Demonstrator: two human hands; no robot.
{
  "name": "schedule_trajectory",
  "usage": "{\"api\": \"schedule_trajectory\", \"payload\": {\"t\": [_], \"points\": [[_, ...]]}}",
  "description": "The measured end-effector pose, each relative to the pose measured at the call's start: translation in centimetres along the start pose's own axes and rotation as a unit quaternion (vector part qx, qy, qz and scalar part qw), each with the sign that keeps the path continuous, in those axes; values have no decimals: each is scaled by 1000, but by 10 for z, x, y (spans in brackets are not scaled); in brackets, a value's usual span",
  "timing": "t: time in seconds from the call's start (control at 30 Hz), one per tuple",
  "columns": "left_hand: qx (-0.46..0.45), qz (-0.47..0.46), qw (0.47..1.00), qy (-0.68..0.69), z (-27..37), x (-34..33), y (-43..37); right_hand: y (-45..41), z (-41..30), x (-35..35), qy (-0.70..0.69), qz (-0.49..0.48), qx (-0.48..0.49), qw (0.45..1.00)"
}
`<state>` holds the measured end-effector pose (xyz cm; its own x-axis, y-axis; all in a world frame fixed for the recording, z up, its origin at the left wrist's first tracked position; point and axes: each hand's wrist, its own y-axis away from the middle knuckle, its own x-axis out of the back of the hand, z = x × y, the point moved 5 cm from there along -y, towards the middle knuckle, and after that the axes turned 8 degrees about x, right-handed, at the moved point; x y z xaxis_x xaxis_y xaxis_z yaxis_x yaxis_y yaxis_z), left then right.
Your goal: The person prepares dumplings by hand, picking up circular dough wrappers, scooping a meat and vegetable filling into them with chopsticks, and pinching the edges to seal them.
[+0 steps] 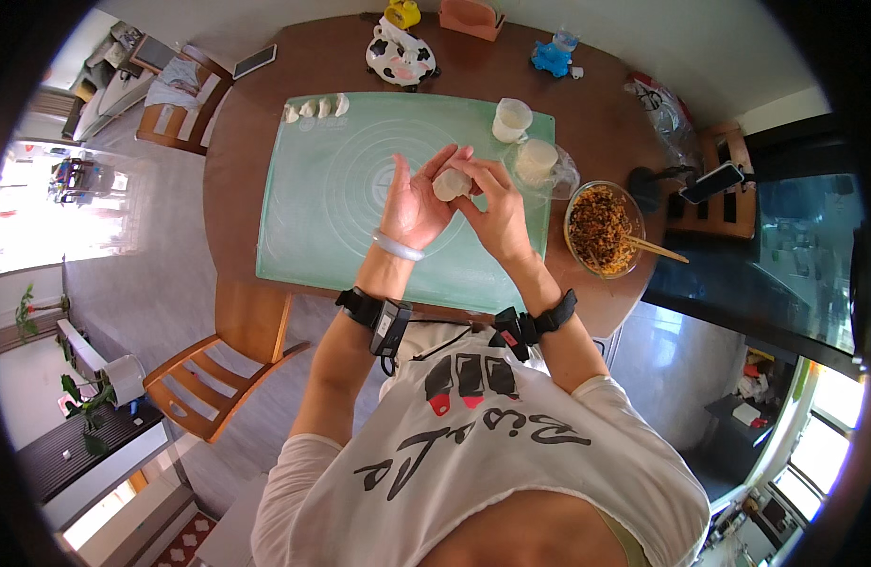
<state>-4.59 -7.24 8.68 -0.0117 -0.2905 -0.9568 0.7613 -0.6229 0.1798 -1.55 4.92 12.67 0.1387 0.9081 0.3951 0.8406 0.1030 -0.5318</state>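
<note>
A small pale round dough wrapper [451, 185] rests on the fingers of my left hand [413, 205], which is palm up with its thumb spread. My right hand [496, 209] pinches the wrapper's right edge between thumb and fingers. Both hands are above a green silicone mat [315, 234]. Several folded dumplings [324, 107] stand in a row at the mat's far left corner. A stack of wrappers [537, 157] in clear plastic lies right of my hands, and a white plastic cup [512, 119] stands behind it. A glass bowl of chopped filling [602, 227] holds wooden chopsticks [655, 248].
On the brown table [233, 177], beyond the mat, are a cow-patterned ornament [401, 60], a pink holder [471, 20] and a blue figurine [551, 58]. A phone on a stand [712, 183] is beyond the bowl to the right. A wooden chair [248, 319] is at the left.
</note>
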Motion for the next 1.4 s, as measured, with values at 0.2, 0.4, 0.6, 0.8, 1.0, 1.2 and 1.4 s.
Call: {"api": "schedule_trajectory", "payload": {"t": [0.2,0.4,0.6,0.8,1.0,1.2,1.4], "points": [[3,-7,1000,6,7,7,4,-3,-3,-15,35,-4,-18,999],[13,7,1000,12,23,35,11,-3,20,-41,0,-17,-58,998],[-32,156,983,-87,50,118,19,-5,47,-64,-610,15,-381,694],[-74,309,944,-93,52,183,38,-7,90,-71,-522,-12,-419,743],[-82,379,921,43,32,227,46,-40,163,-78,-93,-82,-317,940],[-39,276,933,226,29,222,48,-81,188,-100,135,-52,-153,978],[-7,290,915,279,24,214,45,-81,200,-111,307,-40,-107,945]]}}
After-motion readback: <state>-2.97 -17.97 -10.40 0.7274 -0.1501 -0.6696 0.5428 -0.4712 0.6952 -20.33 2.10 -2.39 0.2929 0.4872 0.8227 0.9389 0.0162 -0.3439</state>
